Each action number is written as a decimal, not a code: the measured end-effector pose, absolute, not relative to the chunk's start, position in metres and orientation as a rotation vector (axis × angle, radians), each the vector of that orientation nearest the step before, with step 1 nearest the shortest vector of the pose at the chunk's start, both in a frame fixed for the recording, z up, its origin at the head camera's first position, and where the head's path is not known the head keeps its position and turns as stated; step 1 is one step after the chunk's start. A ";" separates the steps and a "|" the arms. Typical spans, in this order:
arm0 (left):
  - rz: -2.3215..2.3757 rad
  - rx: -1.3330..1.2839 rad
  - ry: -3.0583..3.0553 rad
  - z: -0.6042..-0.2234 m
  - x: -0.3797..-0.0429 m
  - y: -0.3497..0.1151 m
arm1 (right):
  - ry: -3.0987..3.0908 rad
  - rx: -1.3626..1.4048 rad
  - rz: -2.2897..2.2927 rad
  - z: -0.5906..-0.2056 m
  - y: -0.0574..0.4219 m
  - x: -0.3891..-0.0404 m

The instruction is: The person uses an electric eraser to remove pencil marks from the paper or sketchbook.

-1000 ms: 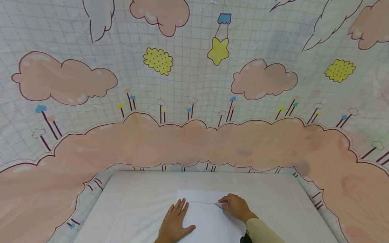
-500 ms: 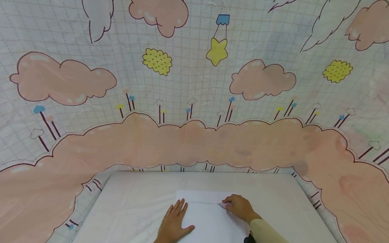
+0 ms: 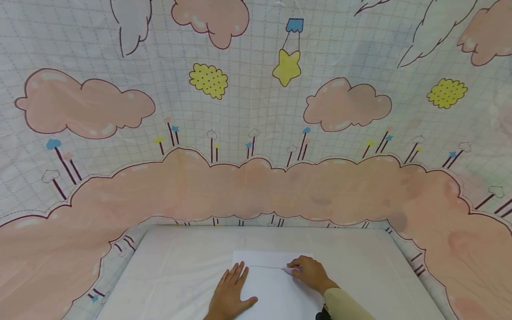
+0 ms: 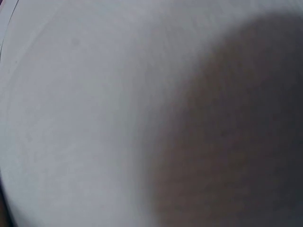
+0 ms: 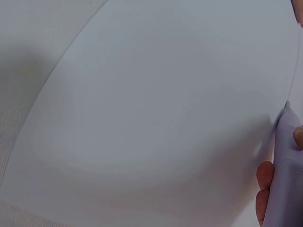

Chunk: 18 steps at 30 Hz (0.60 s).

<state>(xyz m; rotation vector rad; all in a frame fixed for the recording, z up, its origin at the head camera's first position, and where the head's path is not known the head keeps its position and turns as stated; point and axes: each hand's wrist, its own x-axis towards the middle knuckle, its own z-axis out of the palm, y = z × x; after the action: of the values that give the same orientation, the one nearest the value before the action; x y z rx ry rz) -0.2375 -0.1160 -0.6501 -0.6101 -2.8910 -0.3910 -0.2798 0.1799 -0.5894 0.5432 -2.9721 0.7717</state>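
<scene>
My left hand lies flat on the left side of a white sheet of paper, fingers straight and thumb spread. My right hand grips a lavender utility knife, whose small metal tip touches the paper. From near my left fingertips, a thin line runs across the sheet's upper part to that tip. In the right wrist view, fingertips curl round the lavender knife body. A dark, blurred shape fills the right of the left wrist view; I cannot tell what it is.
The paper lies on a table with a pale cover. Behind and around it hangs a cloth printed with clouds and stars. A beige sleeve covers my right forearm, with something black at the wrist.
My right hand with the knife shifted slightly right half a second ago and is now back left, along the line. The left hand stays in place.
</scene>
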 end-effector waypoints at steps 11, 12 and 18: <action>-0.398 -0.609 -2.898 -0.650 -0.237 -0.116 | -2.990 0.541 0.751 -0.592 0.175 -0.283; -0.395 -0.609 -2.896 -0.651 -0.237 -0.116 | -2.990 0.540 0.753 -0.592 0.175 -0.282; -0.374 -0.596 -2.880 -0.656 -0.239 -0.116 | -2.985 0.524 0.743 -0.590 0.179 -0.280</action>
<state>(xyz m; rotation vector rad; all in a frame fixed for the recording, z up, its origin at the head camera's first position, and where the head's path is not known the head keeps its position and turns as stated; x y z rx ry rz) -0.2390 -0.1156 -0.6559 -0.5962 -2.8805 -0.3744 -0.2805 0.1785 -0.5904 0.5239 -2.9849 0.7429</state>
